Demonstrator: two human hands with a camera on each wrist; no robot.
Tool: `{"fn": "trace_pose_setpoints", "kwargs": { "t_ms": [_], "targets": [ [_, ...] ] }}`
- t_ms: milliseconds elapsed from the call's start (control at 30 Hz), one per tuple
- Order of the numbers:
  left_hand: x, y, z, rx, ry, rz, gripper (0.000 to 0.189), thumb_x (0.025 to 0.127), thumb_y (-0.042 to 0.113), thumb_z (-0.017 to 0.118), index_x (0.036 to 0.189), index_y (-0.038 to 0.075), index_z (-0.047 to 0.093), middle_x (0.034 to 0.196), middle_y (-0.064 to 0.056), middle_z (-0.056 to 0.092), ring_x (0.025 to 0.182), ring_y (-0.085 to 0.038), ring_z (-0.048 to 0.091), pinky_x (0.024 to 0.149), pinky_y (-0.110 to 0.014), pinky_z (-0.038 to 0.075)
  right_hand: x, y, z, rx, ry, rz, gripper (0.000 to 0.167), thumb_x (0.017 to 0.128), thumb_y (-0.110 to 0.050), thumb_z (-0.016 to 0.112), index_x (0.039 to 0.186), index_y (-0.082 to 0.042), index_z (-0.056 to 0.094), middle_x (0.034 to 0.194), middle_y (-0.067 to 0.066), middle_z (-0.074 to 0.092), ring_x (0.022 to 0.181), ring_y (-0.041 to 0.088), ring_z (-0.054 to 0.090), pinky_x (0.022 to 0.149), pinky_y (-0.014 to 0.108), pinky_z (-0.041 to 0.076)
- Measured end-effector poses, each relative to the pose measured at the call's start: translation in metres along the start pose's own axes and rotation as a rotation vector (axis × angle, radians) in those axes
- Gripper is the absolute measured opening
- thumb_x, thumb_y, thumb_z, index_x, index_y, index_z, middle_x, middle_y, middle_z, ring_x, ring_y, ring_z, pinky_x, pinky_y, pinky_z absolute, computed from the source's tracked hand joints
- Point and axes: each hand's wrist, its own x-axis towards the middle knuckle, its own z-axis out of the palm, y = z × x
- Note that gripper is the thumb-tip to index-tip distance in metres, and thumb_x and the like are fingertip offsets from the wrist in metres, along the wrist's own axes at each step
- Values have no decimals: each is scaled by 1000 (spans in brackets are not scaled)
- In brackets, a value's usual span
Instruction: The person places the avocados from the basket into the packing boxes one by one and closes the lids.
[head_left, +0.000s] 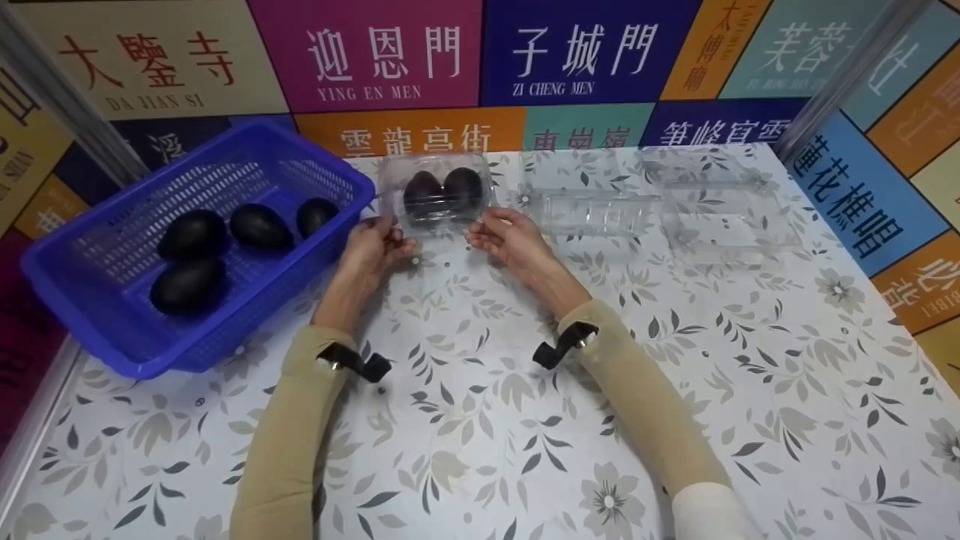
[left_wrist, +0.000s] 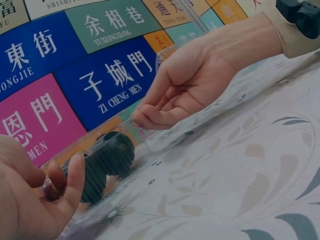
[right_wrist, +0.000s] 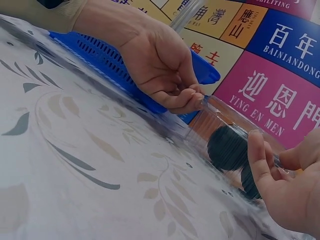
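Pinching the near left corner of a clear plastic box (head_left: pixel 439 217) between thumb and curled fingers of the left hand (head_left: pixel 366 255); pinching the near right corner likewise with the right hand (head_left: pixel 519 246). Located at the far side of a leaf-patterned desk (head_left: pixel 465 382), just beside the right end of a blue perforated basket (head_left: pixel 247 316), and containing two dark egg-shaped objects (head_left: pixel 463 186) side by side. Inside the basket, four black egg-shaped objects (head_left: pixel 191 234). Right of the box, near the desk's far edge, a ribbed clear container (head_left: pixel 600 214) and a wider clear container (head_left: pixel 739 249).
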Motion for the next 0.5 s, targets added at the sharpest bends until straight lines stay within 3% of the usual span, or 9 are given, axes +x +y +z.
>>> {"fn": "trace_pose_setpoints", "kwargs": {
  "t_ms": [200,500],
  "targets": [
    [-3,1,2,15,12,8,14,108,9,45,102,-4,48,68,-7,52,58,-19,62,57,-27,56,-5,-5,5,-53,-15,36,22,104,2,47,125,11,47,79,14,67,68,21,69,66,27,59],
    [-8,2,7,139,-15,7,13,104,5,46,93,-2,50,70,-8,55,57,-20,65,59,-27,58,-16,-19,7,-217,-85,88,38,105,0,46,136,21,41,77,13,66,65,20,69,63,27,59]
  ]
}}
